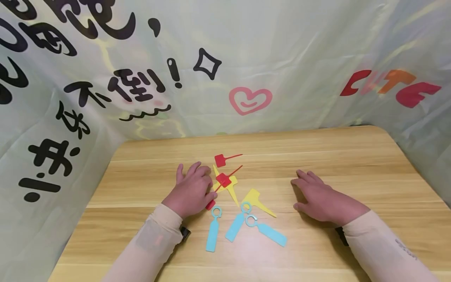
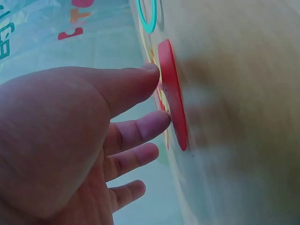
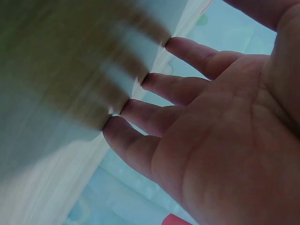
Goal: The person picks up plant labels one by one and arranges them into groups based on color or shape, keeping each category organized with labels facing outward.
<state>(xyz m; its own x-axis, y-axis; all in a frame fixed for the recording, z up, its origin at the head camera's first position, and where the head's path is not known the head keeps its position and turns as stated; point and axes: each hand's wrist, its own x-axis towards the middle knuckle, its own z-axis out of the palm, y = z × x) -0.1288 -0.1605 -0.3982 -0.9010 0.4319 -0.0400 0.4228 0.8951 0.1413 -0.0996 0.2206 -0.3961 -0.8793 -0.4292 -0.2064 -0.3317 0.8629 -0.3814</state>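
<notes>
My left hand (image 1: 193, 190) is at the left edge of a small group of plastic tags. Its thumb and index fingertips are spread apart at a flat red tag (image 2: 173, 96) with a thin stem; whether they touch it is unclear. This red tag (image 1: 210, 205) is partly hidden by the thumb. Farther back lie another red tag (image 1: 220, 160) and a red tag (image 1: 223, 179) over T-shaped yellow plant labels (image 1: 231, 190). My right hand (image 1: 318, 199) rests on the table away from the tags, fingertips down, holding nothing; its fingertips (image 3: 154, 82) touch the wood.
A separate yellow label (image 1: 254, 198) lies right of the pile. Nearer me are three light-blue ring-ended tags: one on the left (image 1: 212, 235), one in the middle (image 1: 235, 227), one on the right (image 1: 272, 234). A printed cloth (image 1: 289, 66) hangs behind the wooden table (image 1: 141, 156).
</notes>
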